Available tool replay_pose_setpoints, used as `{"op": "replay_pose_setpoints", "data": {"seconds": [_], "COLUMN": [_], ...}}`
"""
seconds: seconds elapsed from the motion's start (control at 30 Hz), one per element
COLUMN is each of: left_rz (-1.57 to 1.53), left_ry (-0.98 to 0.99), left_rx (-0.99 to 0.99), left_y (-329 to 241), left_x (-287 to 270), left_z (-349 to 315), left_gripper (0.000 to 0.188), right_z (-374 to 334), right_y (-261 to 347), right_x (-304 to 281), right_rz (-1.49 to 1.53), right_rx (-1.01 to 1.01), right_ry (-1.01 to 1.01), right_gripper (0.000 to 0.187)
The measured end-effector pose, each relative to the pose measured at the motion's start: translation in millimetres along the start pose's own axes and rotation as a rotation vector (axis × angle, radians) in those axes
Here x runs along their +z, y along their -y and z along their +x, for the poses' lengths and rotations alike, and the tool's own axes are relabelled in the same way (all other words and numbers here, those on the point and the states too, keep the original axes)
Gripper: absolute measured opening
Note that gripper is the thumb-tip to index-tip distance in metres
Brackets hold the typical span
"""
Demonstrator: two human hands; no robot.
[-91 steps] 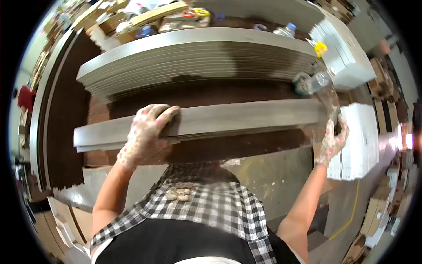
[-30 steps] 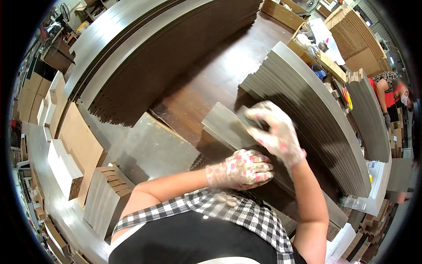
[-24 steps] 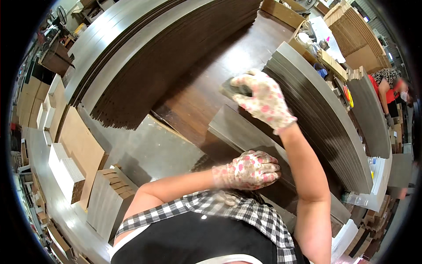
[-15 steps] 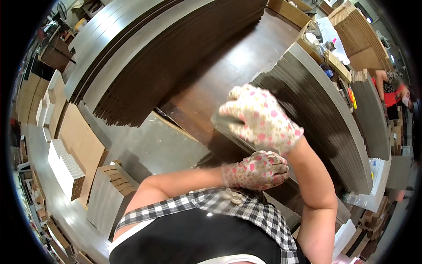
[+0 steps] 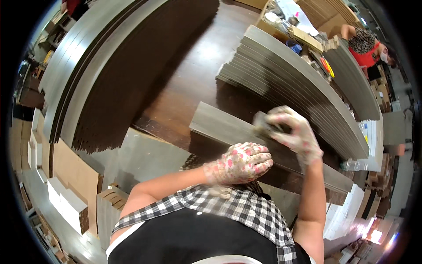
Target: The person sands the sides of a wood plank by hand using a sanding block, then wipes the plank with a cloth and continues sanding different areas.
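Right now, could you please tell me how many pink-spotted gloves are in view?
2: one on the left hand, one on the right hand; others may be hidden.

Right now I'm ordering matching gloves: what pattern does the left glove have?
The left glove has pink spots on off-white, clearest in the head view.

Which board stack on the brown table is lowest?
The narrow grey stack, partly hidden by the left hand and right hand. It lies low, while the stack beyond it and the left-side stack rise clearly taller.
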State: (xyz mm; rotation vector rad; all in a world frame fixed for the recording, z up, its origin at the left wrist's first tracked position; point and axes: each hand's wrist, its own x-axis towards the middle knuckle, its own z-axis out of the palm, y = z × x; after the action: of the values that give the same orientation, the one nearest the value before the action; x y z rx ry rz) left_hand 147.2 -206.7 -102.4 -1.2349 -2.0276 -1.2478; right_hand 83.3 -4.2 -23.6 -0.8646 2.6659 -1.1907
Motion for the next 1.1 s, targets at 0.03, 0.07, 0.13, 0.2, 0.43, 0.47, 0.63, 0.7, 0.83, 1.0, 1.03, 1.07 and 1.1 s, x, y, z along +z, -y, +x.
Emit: {"op": "replay_pose_setpoints", "data": {"seconds": [0.03,0.07,0.13,0.2,0.43,0.47,0.63,0.7,0.83,1.0,1.03,1.07,1.1], "left_rz": [0.007,0.011,0.009,0.057,0.176,0.173,0.188,0.180,0.191,0.240,0.240,0.244,0.232], "left_ry": [-0.008,-0.012,0.009,0.022,0.137,0.129,0.307,0.308,0.383,0.499,0.519,0.528,0.544], "left_rx": [-0.003,-0.003,-0.002,0.012,-0.053,-0.057,-0.088,-0.033,-0.109,-0.183,-0.142,-0.134,-0.105], "left_y": [0,0,-3,-5,-17,-19,-39,-47,-52,-65,-70,-77,-88], "left_x": [2,7,3,3,4,4,22,38,77,99,106,119,133], "left_z": [-2,-3,8,12,24,29,69,85,97,111,118,124,130], "left_gripper": [0.017,0.017,0.020,0.021,0.022,0.022,0.037,0.043,0.059,0.064,0.072,0.072,0.076], "right_z": [-32,-59,-83,-66,-101,-131,-217,-185,-201,-347,-341,-331,-317], "right_y": [-5,-11,-5,14,15,2,-20,-15,-30,-86,-81,-77,-76], "right_x": [-23,-41,-52,-30,-36,-57,-106,-85,-88,-174,-179,-179,-169], "right_rz": [-0.033,-0.064,-0.115,-0.082,-0.342,-0.375,-0.561,-0.468,-0.372,-0.693,-0.669,-0.647,-0.543], "right_rx": [0.096,0.195,0.278,0.307,0.211,0.287,0.574,0.322,0.251,0.730,0.626,0.525,0.395], "right_ry": [-0.008,-0.021,-0.152,-0.227,-0.277,-0.270,-0.466,-0.475,-0.445,-0.541,-0.564,-0.587,-0.632], "right_gripper": [0.033,0.033,0.033,0.029,0.025,0.025,0.020,0.021,0.022,0.018,0.017,0.016,0.013]}}
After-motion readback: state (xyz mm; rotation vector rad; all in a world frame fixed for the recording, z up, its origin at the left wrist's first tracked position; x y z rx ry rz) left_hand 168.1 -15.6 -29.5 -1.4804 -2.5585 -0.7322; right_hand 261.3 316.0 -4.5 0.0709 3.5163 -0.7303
